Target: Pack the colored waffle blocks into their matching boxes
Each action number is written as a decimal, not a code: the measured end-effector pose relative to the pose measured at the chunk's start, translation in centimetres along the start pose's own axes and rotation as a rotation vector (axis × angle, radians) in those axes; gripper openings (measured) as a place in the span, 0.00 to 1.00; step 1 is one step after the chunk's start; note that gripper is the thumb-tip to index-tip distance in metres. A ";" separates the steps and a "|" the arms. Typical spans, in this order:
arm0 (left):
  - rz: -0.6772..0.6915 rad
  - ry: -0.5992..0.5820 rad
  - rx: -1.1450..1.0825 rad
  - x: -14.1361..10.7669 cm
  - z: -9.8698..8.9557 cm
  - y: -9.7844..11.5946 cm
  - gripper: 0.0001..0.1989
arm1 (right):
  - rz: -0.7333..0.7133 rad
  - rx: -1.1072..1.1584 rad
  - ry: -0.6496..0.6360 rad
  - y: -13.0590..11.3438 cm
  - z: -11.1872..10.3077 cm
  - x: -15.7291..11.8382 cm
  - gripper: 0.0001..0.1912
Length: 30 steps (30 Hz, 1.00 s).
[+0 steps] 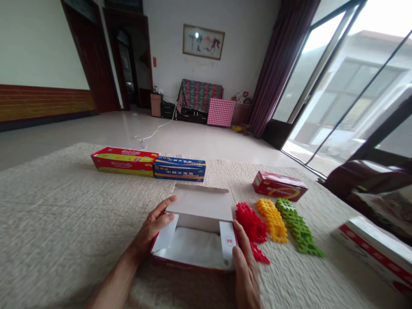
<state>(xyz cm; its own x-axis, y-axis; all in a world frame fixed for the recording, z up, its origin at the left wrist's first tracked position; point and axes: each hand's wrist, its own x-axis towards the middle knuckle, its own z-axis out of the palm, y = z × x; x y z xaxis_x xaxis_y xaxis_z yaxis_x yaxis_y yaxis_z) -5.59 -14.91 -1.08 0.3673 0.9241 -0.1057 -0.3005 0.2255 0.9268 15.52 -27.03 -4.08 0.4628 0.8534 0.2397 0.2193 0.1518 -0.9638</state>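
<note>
An open cardboard box (196, 245) with a white inside rests between my hands, its wide lid raised at the far side and its two side flaps visible. White material lies inside it. My left hand (157, 223) grips the left side, fingers at the lid's corner and thumb by the left flap. My right hand (244, 262) holds the right side, thumb near the flap with a red round stamp. Just right of the box lie red plastic pieces (252, 223), then yellow pieces (272, 219) and green pieces (298, 225).
On the cream cloth (80, 214) stand a red and yellow box (124, 162) and a blue box (179, 169), end to end. A red box (279, 186) is behind the plastic pieces. A white and red box (376, 253) stands at the right.
</note>
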 end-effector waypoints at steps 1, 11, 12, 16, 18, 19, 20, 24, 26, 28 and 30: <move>0.013 -0.010 0.016 -0.2 -0.1 -0.1 0.34 | 0.002 -0.001 -0.004 -0.2 0.0 0.0 0.28; 0.097 0.108 0.092 -6.2 1.1 -2.0 0.31 | 0.033 0.065 0.041 -1.7 -0.9 -2.4 0.31; 0.083 0.114 0.051 -7.1 1.3 -1.9 0.31 | 0.047 0.065 0.041 -1.8 -1.1 -3.0 0.31; 0.010 0.076 0.028 -7.0 2.0 -0.1 0.32 | 0.069 0.082 0.039 -2.6 -1.0 -2.8 0.29; 0.039 0.016 0.049 -4.5 2.2 1.4 0.33 | 0.025 0.100 0.077 -2.7 -0.2 -1.1 0.29; 0.076 -0.002 0.040 -3.0 2.2 1.9 0.34 | -0.002 0.101 0.105 -2.6 0.3 -0.1 0.29; 0.097 -0.020 0.032 -1.4 2.1 2.2 0.34 | -0.026 0.095 0.128 -2.4 0.8 0.8 0.29; 0.044 -0.026 0.026 3.0 1.2 1.3 0.33 | -0.089 0.042 0.105 -0.4 1.9 2.5 0.28; 0.039 -0.052 0.028 3.6 0.5 0.5 0.33 | -0.111 0.036 0.063 0.5 1.9 2.2 0.28; 0.038 -0.073 0.033 3.4 0.1 0.2 0.33 | -0.118 0.036 0.044 1.0 1.8 1.7 0.28; 0.034 -0.073 0.044 3.1 0.0 0.3 0.32 | -0.116 0.038 0.037 1.0 1.7 1.4 0.28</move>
<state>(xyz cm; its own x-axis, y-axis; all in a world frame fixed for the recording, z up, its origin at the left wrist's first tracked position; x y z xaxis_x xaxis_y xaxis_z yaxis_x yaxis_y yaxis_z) -4.55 -11.92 -1.17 0.4213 0.9056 -0.0484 -0.2753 0.1786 0.9446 14.97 -24.86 -4.88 0.4682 0.8099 0.3534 0.2404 0.2681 -0.9329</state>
